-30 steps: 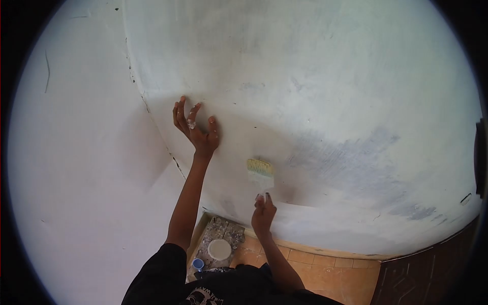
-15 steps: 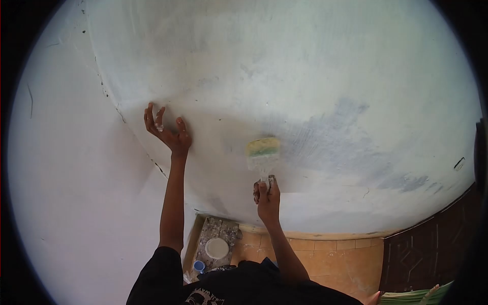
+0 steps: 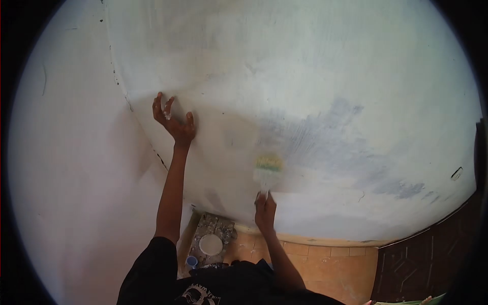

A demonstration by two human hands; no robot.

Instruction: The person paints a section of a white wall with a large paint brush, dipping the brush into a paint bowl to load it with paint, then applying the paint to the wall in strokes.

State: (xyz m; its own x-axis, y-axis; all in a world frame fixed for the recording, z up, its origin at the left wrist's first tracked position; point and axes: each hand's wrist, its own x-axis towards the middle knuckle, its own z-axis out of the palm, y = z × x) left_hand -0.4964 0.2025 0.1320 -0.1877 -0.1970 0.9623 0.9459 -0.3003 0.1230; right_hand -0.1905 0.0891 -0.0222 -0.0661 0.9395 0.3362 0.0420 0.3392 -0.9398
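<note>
One paintbrush (image 3: 268, 170) presses its bristles on the wall (image 3: 315, 66), right of centre, your right hand (image 3: 265, 209) closed round its handle; it looks light, soft-tipped, probably paint-slick, so hold the stiff handle; your left hand (image 3: 175, 122) rests open on the wall farther left; one white tub (image 3: 210, 244) and one blue cup (image 3: 191, 262) sit on the near floor.

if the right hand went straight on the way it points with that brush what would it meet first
The right hand points up along the wall, brush leading. Straight on, the bristles would likely run into the edge of the grey patch first; nothing else shows in that line.
</note>
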